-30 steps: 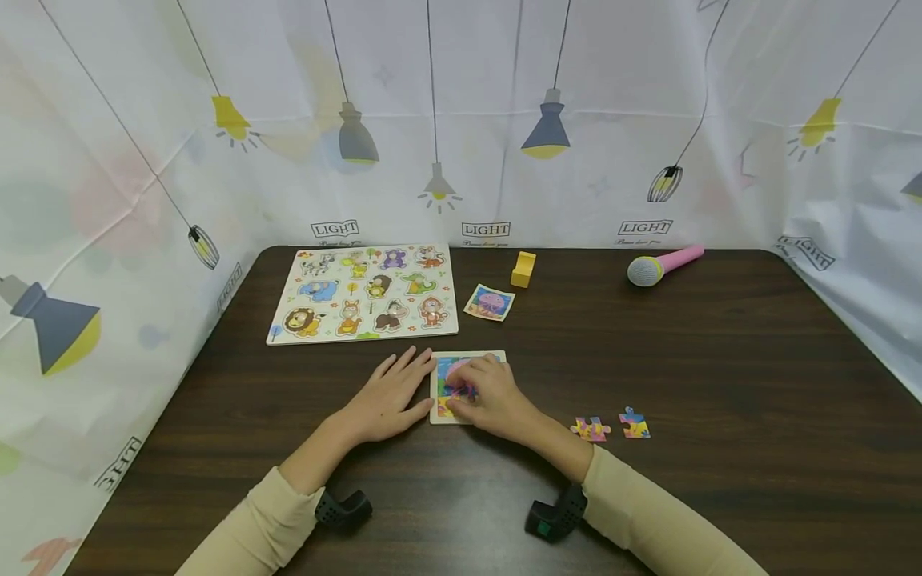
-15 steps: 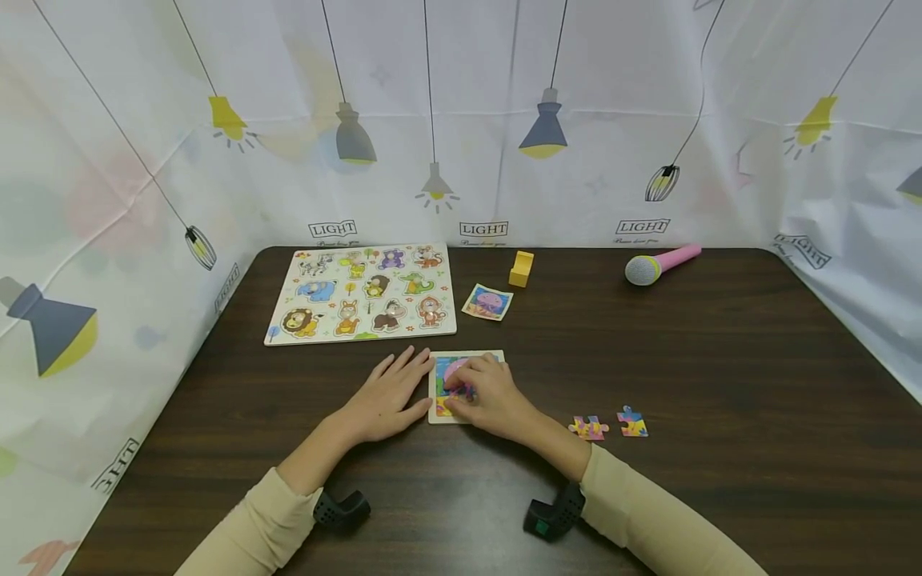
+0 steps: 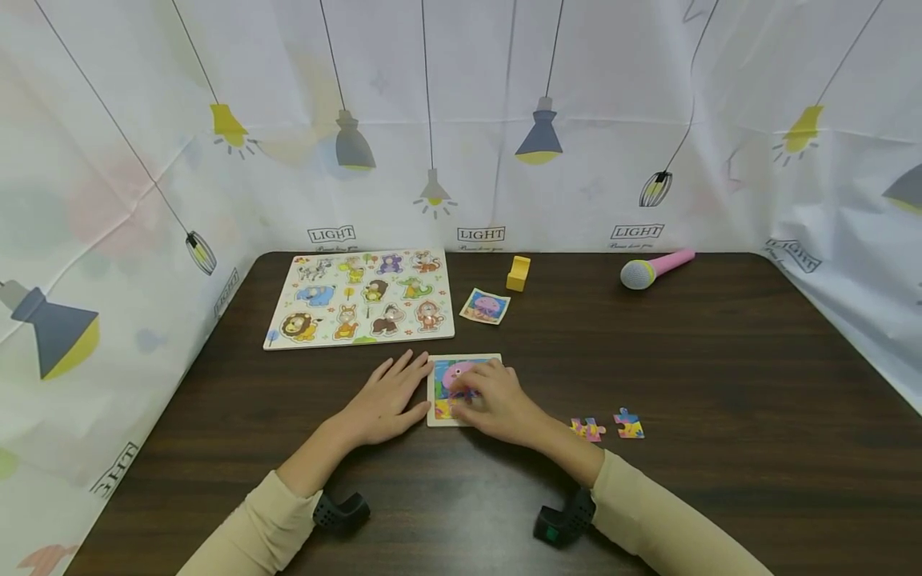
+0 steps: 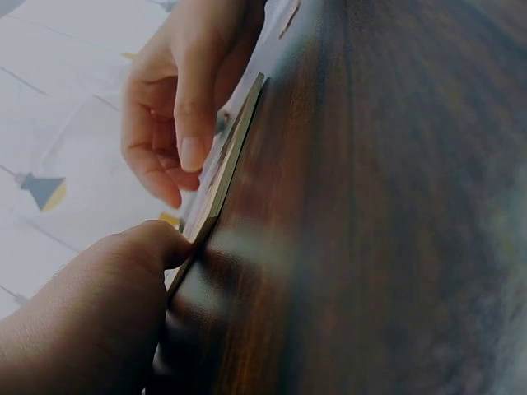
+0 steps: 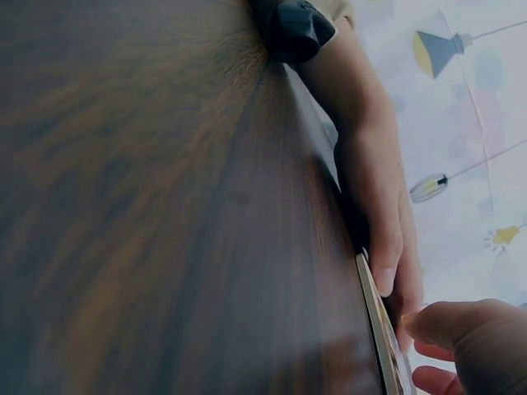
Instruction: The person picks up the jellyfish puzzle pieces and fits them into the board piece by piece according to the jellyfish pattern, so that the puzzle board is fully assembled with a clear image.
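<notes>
A small wooden jigsaw board (image 3: 430,392) with a pink octopus picture lies on the dark table. My left hand (image 3: 385,404) is spread flat at its left side, thumb and fingertips at the frame; in the left wrist view that thumb touches the board's edge (image 4: 235,156). Over the right part of the picture is my right hand (image 3: 500,408), thumb and fingers loosely bent and apart, with no piece visible between them. It hides part of the puzzle. Two loose jigsaw pieces, a pink-yellow one (image 3: 588,430) and a blue-yellow one (image 3: 629,424), lie right of the right wrist.
Behind the board sit a larger animal puzzle board (image 3: 360,300), an octopus picture card (image 3: 486,306) and a yellow block (image 3: 518,274). A pink toy microphone (image 3: 655,269) lies at the back right. A lamp-print curtain (image 3: 461,88) stands behind the table.
My right hand has lifted slightly and shifted a little right, uncovering more of the octopus picture. The left hand stays at the board's edge. The head view has tilted slightly.
</notes>
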Available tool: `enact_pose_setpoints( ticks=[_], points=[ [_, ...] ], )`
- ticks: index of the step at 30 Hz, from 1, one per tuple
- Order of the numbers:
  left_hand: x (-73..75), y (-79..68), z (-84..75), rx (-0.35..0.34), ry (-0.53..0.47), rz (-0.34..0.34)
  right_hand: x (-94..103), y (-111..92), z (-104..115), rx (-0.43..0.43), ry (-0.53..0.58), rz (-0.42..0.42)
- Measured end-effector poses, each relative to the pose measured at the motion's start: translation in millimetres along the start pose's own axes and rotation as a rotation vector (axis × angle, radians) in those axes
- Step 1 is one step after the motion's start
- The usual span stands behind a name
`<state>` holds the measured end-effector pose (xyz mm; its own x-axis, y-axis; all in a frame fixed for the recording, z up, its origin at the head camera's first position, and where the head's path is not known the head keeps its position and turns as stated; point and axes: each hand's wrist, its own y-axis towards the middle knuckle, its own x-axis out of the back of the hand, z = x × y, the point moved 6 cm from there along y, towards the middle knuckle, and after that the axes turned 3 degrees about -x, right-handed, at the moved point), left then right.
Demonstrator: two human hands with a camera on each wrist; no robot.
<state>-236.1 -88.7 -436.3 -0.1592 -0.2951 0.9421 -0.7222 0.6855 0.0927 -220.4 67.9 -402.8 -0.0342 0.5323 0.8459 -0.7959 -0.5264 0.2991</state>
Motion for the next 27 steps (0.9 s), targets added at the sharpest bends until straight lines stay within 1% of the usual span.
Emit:
enact_pose_setpoints(
  ticks=[4,7,11,15,20,24,27],
  points=[
    [0.4,-0.5,-0.7,0.002,0.001,-0.001,8.8,-5.8,-2.6,0.015,0.017,0.01],
    [0.4,-0.8,-0.8,0.004,0.002,0.002,14.8,-10.1,-6.6,0.027,0.008,0.019],
    [0.6,-0.5,-1.3,0.001,0.004,0.002,23.6,-16.7,-14.1,0.018,0.012,0.031],
    [1.1,-0.7,-1.4,-0.002,-0.001,0.0,31.9,-23.4,-22.8,0.004,0.019,0.026],
    [1.3,-1.2,-0.9,0.0,-0.003,-0.002,41.4,-31.8,-34.6,0.0,0.005,0.0],
    [0.9,-0.8,-0.9,-0.004,-0.006,-0.001,48.6,-40.6,-45.4,-0.026,-0.004,-0.002],
    [0.9,-0.6,-1.2,-0.005,-0.013,0.003,53.4,-48.0,-54.9,-0.064,-0.011,0.013]
  ],
)
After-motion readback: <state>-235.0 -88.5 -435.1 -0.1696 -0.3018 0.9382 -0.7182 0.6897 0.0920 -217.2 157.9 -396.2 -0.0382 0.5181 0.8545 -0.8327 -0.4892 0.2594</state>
